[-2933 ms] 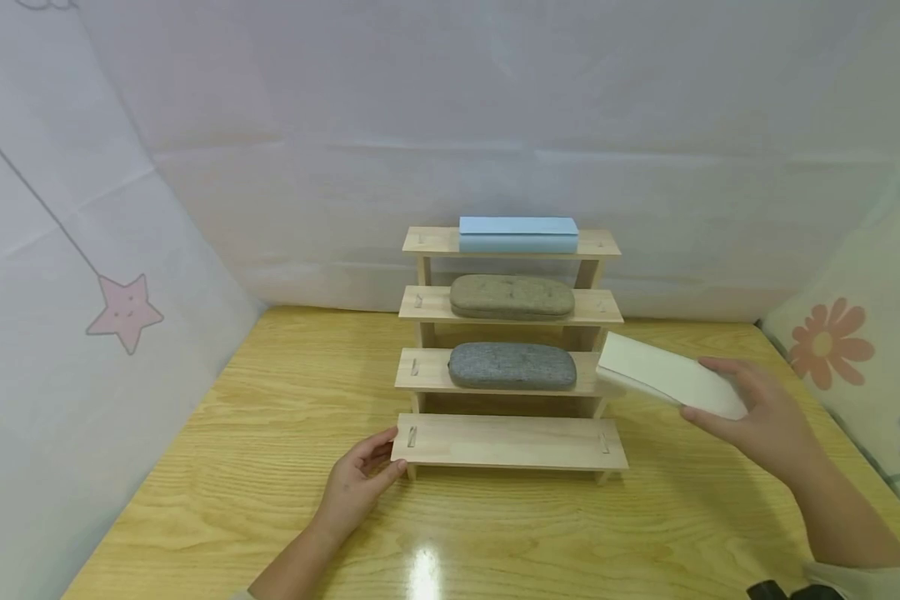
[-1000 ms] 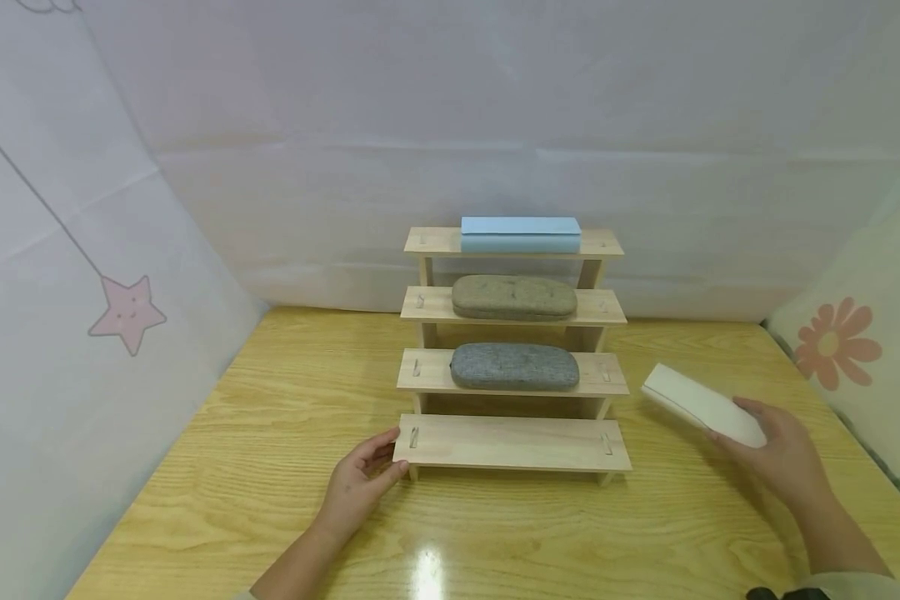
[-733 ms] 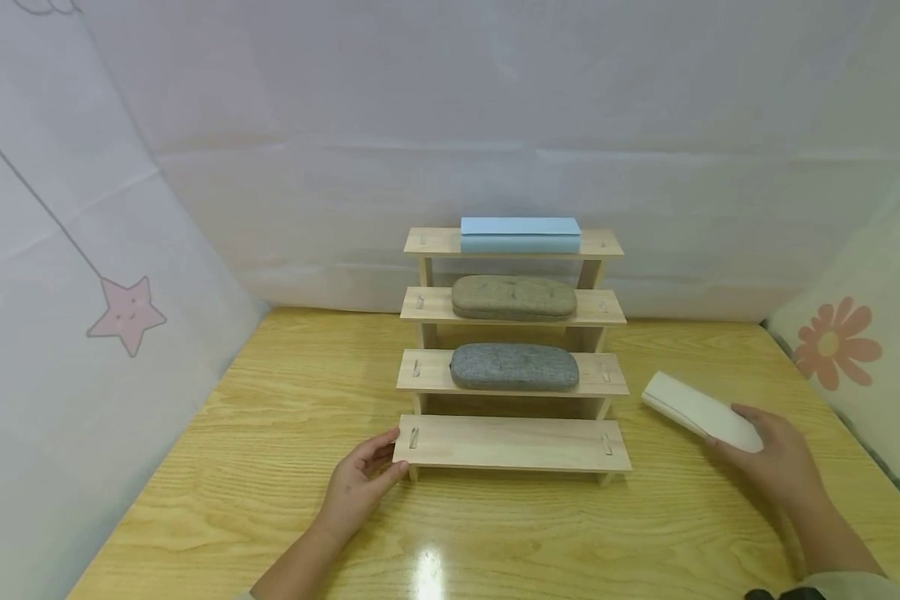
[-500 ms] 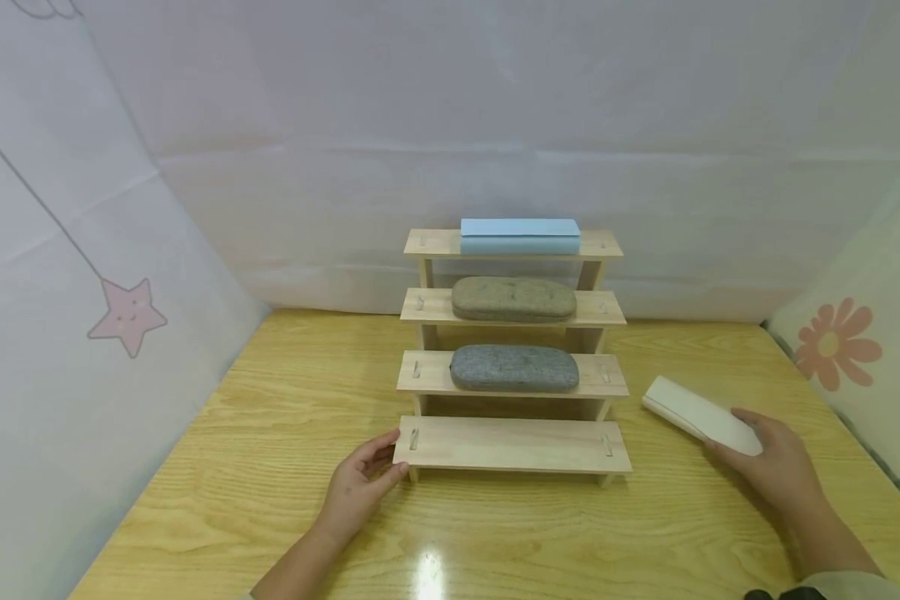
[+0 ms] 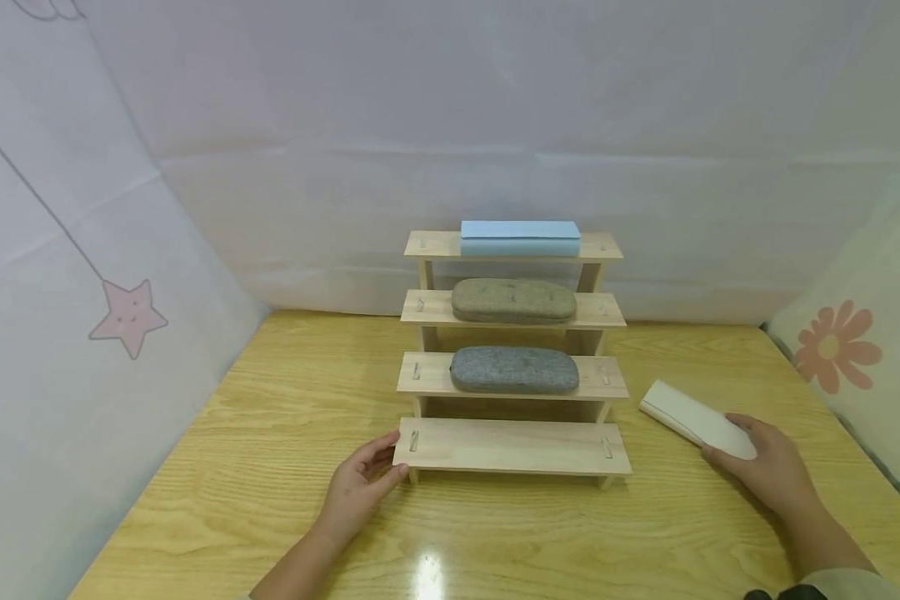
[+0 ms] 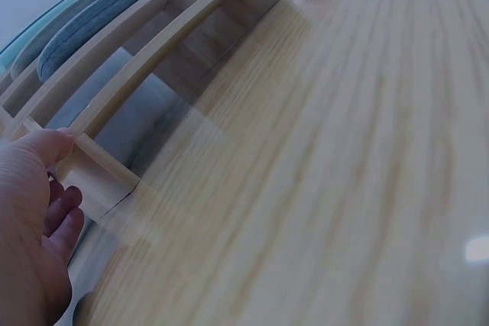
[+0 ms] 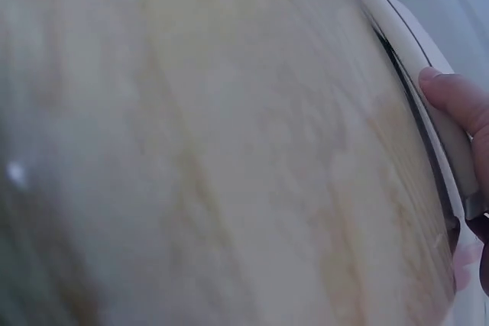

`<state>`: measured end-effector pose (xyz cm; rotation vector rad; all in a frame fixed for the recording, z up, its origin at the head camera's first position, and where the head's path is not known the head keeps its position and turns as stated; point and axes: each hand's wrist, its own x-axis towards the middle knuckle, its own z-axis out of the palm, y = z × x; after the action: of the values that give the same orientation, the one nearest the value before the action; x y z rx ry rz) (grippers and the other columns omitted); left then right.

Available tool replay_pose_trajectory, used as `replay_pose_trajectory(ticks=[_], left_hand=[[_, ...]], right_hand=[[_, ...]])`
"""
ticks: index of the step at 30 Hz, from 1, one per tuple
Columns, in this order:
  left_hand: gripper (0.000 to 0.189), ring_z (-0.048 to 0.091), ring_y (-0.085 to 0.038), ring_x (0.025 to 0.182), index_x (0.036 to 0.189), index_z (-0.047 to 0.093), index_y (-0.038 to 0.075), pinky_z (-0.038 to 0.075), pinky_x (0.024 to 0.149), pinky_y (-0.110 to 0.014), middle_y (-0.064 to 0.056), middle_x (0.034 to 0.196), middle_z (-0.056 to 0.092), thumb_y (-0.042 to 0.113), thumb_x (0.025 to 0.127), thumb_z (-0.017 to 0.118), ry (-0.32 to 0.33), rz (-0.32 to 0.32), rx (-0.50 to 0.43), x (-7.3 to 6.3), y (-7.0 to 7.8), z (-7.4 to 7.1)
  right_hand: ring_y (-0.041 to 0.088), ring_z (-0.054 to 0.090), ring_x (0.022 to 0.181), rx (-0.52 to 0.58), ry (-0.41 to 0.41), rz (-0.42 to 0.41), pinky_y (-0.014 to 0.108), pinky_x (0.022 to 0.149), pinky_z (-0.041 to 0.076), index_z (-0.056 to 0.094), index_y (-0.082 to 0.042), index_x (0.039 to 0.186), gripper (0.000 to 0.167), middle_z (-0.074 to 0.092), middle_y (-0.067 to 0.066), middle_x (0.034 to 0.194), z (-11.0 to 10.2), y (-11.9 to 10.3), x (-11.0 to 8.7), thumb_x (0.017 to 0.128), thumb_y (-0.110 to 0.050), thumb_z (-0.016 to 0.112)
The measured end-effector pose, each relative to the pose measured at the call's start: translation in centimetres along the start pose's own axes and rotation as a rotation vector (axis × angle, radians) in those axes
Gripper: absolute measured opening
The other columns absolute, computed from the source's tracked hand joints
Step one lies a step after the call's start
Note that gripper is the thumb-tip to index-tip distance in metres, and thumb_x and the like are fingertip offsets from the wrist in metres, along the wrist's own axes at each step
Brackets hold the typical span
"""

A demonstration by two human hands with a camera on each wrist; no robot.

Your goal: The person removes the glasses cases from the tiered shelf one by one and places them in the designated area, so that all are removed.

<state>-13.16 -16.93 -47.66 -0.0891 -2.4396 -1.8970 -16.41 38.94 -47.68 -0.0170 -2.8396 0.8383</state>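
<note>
A pale wooden stepped rack (image 5: 510, 444) with several shelves stands on the table. My left hand (image 5: 352, 492) holds the left end of its lowest shelf; in the left wrist view the thumb of that hand (image 6: 30, 211) lies on the shelf's corner. Right of the rack, my right hand (image 5: 776, 467) grips the near end of a white glasses case (image 5: 686, 412), which lies slanted at the table surface. Seen from the right wrist, the thumb (image 7: 457, 101) presses the side of the case (image 7: 405, 40); the other fingers are mostly hidden.
On the rack sit a light blue glasses case (image 5: 520, 242) on top, an olive cloth-covered case (image 5: 513, 302) below it, and a grey one (image 5: 513, 370) lower still. The wood-grain table (image 5: 285, 400) meets pale patterned curtains (image 5: 330, 192) at the back and sides.
My right hand has carried the white glasses case from beside the rack rightward and down to the table. In the last half second it shifted slightly left. My left hand keeps its place.
</note>
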Motion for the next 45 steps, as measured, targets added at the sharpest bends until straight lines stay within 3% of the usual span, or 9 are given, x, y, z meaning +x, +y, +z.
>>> replay_pose_trajectory(ticks=[16,27,37,45], left_hand=[[0.049,0.06,-0.025,0.119,0.131,0.06,0.006,0.051,0.1,-0.026,-0.009,0.136,0.059,0.016,0.086,0.076,0.006,-0.01,-0.004,0.1,-0.1,0.0],[0.05,0.06,-0.021,0.117,0.131,0.06,0.007,0.051,0.101,-0.029,-0.008,0.136,0.059,0.018,0.086,0.076,0.005,-0.003,0.009,0.0,-0.2,0.0],[0.049,0.06,-0.011,0.114,0.131,0.06,0.006,0.051,0.1,-0.026,-0.008,0.137,0.059,0.018,0.086,0.076,0.004,-0.004,0.007,0.1,-0.3,0.0],[0.05,0.06,-0.014,0.114,0.131,0.059,0.004,0.052,0.099,-0.027,-0.009,0.136,0.059,0.016,0.086,0.076,0.009,-0.005,-0.002,-0.1,-0.2,0.1]], right_hand=[[0.061,0.037,0.121,-0.015,-0.031,-0.005,0.072,0.094,0.033,0.042,0.008,0.14,0.08,0.042,0.041,0.137,0.3,0.2,0.9,0.087,-0.042,0.073],[0.059,0.039,0.122,-0.025,-0.019,-0.023,0.07,0.095,0.034,0.043,0.009,0.139,0.08,0.045,0.04,0.136,0.5,0.6,2.1,0.086,-0.042,0.074],[0.06,0.038,0.121,-0.027,-0.037,-0.02,0.071,0.095,0.034,0.042,0.01,0.139,0.08,0.043,0.041,0.136,0.4,0.8,3.1,0.087,-0.044,0.072],[0.06,0.038,0.122,-0.039,-0.038,-0.039,0.07,0.096,0.033,0.042,0.009,0.139,0.08,0.042,0.041,0.136,0.4,1.3,3.8,0.087,-0.043,0.073]])
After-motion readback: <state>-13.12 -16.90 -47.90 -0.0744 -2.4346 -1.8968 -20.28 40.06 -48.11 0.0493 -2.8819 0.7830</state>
